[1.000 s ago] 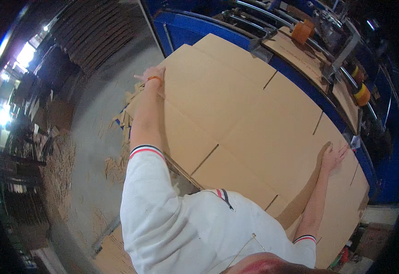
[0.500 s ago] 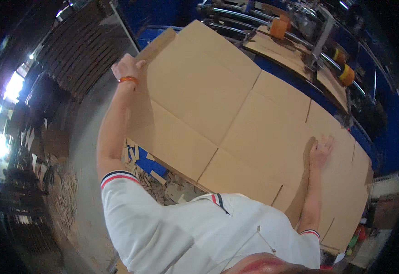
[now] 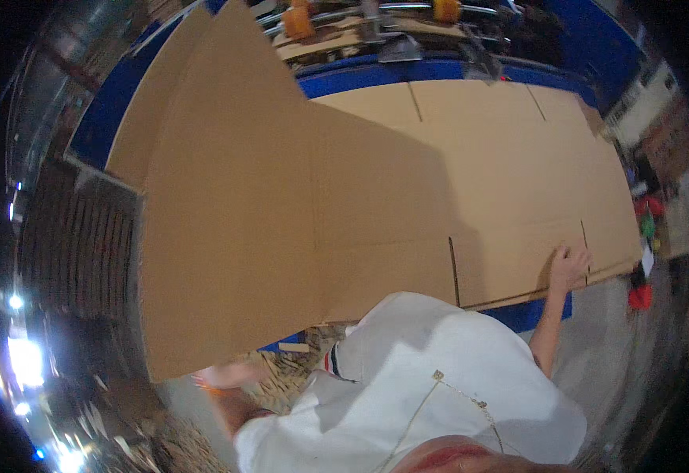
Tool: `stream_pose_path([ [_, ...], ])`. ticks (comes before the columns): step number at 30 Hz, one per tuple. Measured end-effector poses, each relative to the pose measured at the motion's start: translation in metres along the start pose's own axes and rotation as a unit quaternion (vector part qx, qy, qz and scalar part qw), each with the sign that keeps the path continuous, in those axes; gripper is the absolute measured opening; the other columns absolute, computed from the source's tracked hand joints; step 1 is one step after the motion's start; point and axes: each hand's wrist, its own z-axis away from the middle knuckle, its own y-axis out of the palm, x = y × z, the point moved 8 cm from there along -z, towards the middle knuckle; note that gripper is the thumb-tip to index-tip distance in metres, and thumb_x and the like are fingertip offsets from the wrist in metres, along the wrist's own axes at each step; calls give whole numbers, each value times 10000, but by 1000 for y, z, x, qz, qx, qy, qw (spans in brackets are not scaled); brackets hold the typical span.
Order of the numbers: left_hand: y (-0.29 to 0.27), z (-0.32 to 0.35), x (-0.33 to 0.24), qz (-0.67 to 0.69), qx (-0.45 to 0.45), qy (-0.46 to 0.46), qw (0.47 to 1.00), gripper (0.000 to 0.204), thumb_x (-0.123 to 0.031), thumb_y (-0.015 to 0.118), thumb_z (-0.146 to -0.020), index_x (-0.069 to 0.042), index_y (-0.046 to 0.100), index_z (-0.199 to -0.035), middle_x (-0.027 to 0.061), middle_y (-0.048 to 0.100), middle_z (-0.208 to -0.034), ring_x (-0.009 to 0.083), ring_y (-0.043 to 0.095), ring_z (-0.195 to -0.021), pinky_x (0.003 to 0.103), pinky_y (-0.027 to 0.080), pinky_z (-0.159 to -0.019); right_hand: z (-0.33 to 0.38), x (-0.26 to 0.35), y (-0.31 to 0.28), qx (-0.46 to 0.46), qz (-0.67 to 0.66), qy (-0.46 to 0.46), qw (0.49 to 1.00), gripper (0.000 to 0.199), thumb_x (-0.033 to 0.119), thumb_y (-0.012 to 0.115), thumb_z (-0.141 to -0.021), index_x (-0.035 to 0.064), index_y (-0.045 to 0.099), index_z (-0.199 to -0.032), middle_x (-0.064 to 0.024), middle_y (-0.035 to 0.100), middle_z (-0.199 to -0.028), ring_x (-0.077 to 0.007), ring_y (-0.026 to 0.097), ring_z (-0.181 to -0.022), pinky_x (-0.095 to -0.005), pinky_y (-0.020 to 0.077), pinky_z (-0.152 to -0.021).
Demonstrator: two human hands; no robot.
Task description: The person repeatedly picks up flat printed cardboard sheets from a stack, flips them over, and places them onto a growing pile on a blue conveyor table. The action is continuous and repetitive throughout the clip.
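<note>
Background machine (image 3: 400, 49) cropped, left hand (image 3: 238, 374) blurry beside raised cardboard (image 3: 234, 197)

Glare (image 3: 27, 362) burns lower left, shadow (image 3: 388, 169) crosses the cardboard (image 3: 510, 158), and the fisheye rim is dark.

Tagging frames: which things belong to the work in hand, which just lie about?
Work in hand:
- slotted cardboard, left part raised
- left hand, blurred, near its lower edge
- right hand, on its right part

Apparently lying about:
- cardboard scraps
- red object, far right
</note>
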Motion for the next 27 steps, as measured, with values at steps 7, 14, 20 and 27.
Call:
stream_pose_path([
  [7,-9,-40,34,-376,-15,-170,911,688,-202,739,-823,10,395,-1379,139,507,-1315,237,519,-1163,367,432,-985,47,-223,68,-114,-539,630,547,712,405,715,-820,-15,464,-1337,-164,543,-1273,-289,512,-1171,-407,467,-920],
  [14,-18,-107,64,-327,-44,-72,941,287,-104,697,-868,22,601,-1107,72,641,-1027,154,591,-919,292,496,-781,45,-204,53,-101,-674,505,530,505,363,501,-974,4,474,-1328,-149,539,-1302,-278,547,-1151,-427,495,-920],
  [20,-19,-76,98,-416,-57,-10,908,192,-103,688,-876,25,649,-1014,55,667,-933,145,597,-878,304,490,-771,7,-7,-114,-198,-591,391,677,410,271,517,-967,-20,542,-1255,-146,608,-1206,-272,626,-1010,-382,524,-843],
  [27,49,-47,131,-347,-100,31,932,117,-61,647,-894,-6,678,-992,33,673,-921,109,573,-791,291,476,-715,-49,165,-137,-97,-443,-138,881,322,27,604,-831,-22,631,-1148,-181,671,-1111,-248,657,-987,-346,522,-816],
])
